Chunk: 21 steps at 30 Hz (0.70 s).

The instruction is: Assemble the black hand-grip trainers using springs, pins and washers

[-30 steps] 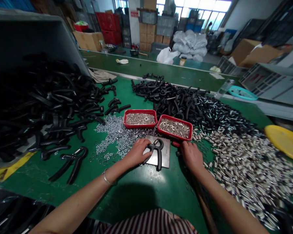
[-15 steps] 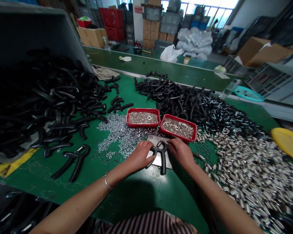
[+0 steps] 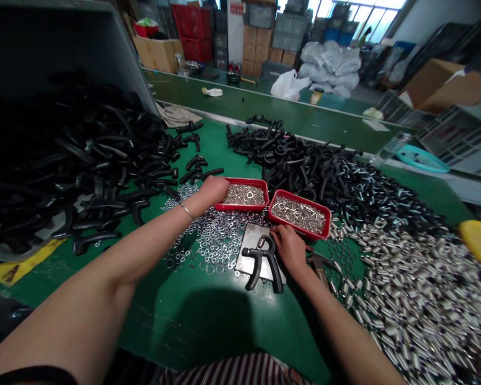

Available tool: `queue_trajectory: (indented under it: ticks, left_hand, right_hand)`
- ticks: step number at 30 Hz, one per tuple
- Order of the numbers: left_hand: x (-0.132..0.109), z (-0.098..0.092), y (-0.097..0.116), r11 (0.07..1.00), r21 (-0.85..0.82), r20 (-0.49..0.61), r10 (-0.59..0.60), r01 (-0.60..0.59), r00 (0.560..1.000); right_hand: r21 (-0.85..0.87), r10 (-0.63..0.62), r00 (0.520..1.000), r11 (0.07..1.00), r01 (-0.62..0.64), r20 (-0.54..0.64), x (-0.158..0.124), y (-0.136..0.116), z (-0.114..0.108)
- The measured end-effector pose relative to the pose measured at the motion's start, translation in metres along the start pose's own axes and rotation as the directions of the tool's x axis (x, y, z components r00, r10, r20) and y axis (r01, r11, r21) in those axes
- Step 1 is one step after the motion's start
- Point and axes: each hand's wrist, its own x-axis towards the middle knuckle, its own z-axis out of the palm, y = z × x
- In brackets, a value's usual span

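Observation:
My left hand (image 3: 215, 188) is at the left end of a red tray (image 3: 268, 199) full of tiny metal parts; its fingertips are hidden behind the hand. A black hand grip strengthener (image 3: 258, 255) with a metal spring piece near its top lies on a steel plate (image 3: 245, 262), legs pointing towards me. Just right of its loop, my right hand (image 3: 291, 247) rests by the plate's edge with curled fingers. What they hold, if anything, is not visible. A hammer-like tool (image 3: 323, 262) lies beside my right wrist.
A second red tray (image 3: 328, 227) holds small pins. Metal rings (image 3: 218, 240) spread left of the plate, silver cylinders (image 3: 417, 299) on the right. Black handles fill a grey bin (image 3: 138, 69) at left; more black parts (image 3: 292, 160) are heaped behind the trays.
My left hand has let go of the grip strengthener and moved up and left to the tray. The strengthener has turned slightly on the plate. My right hand stays beside it.

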Motion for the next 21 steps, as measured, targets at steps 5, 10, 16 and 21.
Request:
queue_trajectory:
  ticks: [5,10,16,21]
  left_hand:
    - [-0.005,0.015,0.005,0.999,0.048,-0.054,-0.005,0.007,0.999]
    - [-0.017,0.011,0.009,0.994,-0.088,-0.197,-0.084,0.068,0.977]
    - [-0.064,0.003,0.031,0.828,-0.558,-0.304,-0.144,-0.054,0.942]
    - [-0.120,0.017,0.063,0.538,-0.843,-0.063,-0.122,0.012,0.991]
  right_hand:
    - [0.079,0.012,1.000,0.997,-0.010,-0.028,-0.002,0.006,0.008]
    - [0.361,0.038,0.998,0.932,-0.015,-0.057,0.001,0.014,0.004]
    - [0.814,0.153,0.973,0.533,-0.231,0.175,-0.021,0.026,-0.019]
    - [0.862,0.080,0.947,0.397,-0.317,0.311,-0.044,0.020,-0.026]
